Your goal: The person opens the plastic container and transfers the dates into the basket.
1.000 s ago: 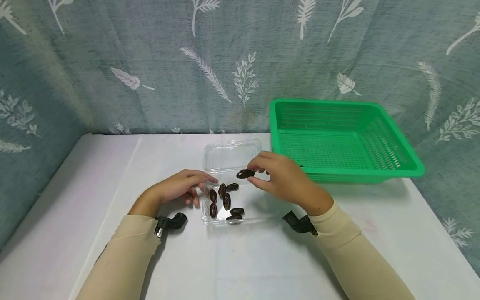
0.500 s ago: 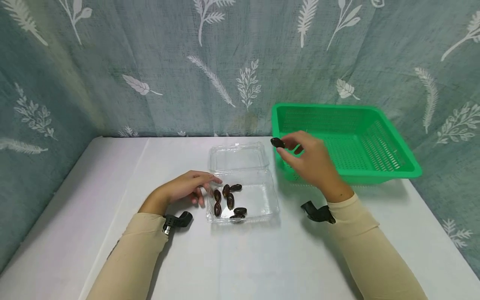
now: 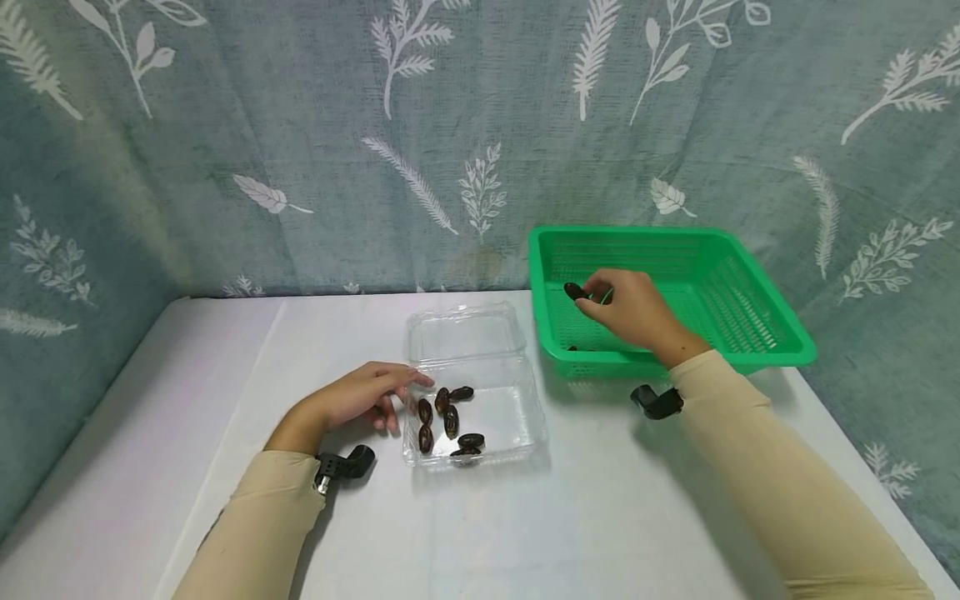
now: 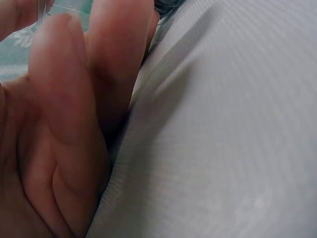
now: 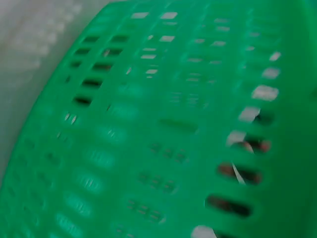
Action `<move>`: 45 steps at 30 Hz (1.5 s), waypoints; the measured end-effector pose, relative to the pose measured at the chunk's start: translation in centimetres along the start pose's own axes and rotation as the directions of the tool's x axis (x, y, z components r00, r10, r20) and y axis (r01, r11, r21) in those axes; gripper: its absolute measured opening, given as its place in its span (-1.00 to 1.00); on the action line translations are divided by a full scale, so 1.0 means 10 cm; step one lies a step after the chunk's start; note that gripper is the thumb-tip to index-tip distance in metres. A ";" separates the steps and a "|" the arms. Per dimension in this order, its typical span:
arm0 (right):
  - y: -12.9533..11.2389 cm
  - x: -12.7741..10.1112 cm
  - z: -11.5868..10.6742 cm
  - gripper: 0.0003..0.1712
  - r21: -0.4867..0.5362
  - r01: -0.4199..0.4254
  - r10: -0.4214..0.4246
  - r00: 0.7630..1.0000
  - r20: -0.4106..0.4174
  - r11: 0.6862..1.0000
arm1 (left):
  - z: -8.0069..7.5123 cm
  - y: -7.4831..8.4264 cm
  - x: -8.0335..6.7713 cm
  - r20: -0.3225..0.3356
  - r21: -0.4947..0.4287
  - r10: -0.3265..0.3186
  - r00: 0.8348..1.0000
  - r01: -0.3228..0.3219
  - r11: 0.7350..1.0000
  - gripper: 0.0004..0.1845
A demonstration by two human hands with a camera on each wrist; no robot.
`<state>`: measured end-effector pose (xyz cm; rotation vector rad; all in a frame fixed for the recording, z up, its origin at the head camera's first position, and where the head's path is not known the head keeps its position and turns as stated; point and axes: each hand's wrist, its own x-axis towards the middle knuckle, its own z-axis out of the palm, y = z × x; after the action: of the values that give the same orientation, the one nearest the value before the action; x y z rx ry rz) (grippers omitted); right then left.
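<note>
In the head view my right hand (image 3: 633, 308) pinches a dark brown date (image 3: 575, 291) between thumb and fingertips, over the left part of the green basket (image 3: 671, 364). My left hand (image 3: 367, 396) is at the left side of an open clear plastic container (image 3: 510, 417), holding its wall with the index finger over the rim. Several glossy dates (image 3: 451, 422) lie in the container's left half. The left wrist view has the other fingers (image 4: 69, 89) bent beside the white cloth. Perforated basket wall (image 5: 148, 134) fills the right wrist view, hiding most of the right hand.
The container's hinged lid (image 3: 467, 335) lies folded back behind it. A dark bit, like another date (image 3: 572, 348), shows inside the basket's front left. White cloth (image 3: 480, 533) covers the table, and a leaf-patterned curtain (image 3: 315, 150) hangs close behind.
My right hand has carried the pinched date from above the container rightward and away to over the basket. The left hand stays at the container's left side. The head view has shifted slightly.
</note>
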<state>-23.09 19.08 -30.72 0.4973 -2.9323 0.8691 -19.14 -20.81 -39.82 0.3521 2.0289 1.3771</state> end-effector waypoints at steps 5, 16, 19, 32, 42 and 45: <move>0.09 0.11 -0.03 -0.74 -0.034 -0.040 0.045 0.982 0.182 0.999 | 0.01 0.03 0.04 -0.006 -0.008 -0.009 1.000 0.009 1.000 -0.47; 0.27 0.19 0.03 -0.77 -0.092 -0.019 0.055 0.913 0.405 0.996 | -0.01 0.13 0.11 -0.008 0.013 -0.018 1.000 0.018 1.000 -0.49; 0.31 0.17 0.06 -0.79 -0.081 -0.025 0.060 0.890 0.452 0.996 | -0.01 0.13 0.12 -0.004 0.012 -0.021 1.000 0.021 1.000 -0.49; 0.28 0.16 0.16 -0.81 -0.089 -0.015 0.059 0.859 0.509 0.996 | 0.01 0.07 0.05 -0.006 -0.006 -0.034 0.999 0.034 0.999 -0.47; 0.22 0.20 0.21 -0.74 -0.132 0.000 0.059 0.892 0.448 0.991 | -0.01 0.01 -0.01 -0.018 -0.015 -0.042 0.999 0.042 0.999 -0.48; 0.16 0.19 0.16 -0.72 -0.147 0.020 0.030 0.944 0.328 0.989 | -0.01 0.01 -0.01 -0.018 -0.022 -0.037 0.999 0.036 0.999 -0.48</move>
<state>-25.30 18.98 -32.68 0.6867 -3.2667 0.6112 -19.12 -20.90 -39.64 0.2922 2.0242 1.3839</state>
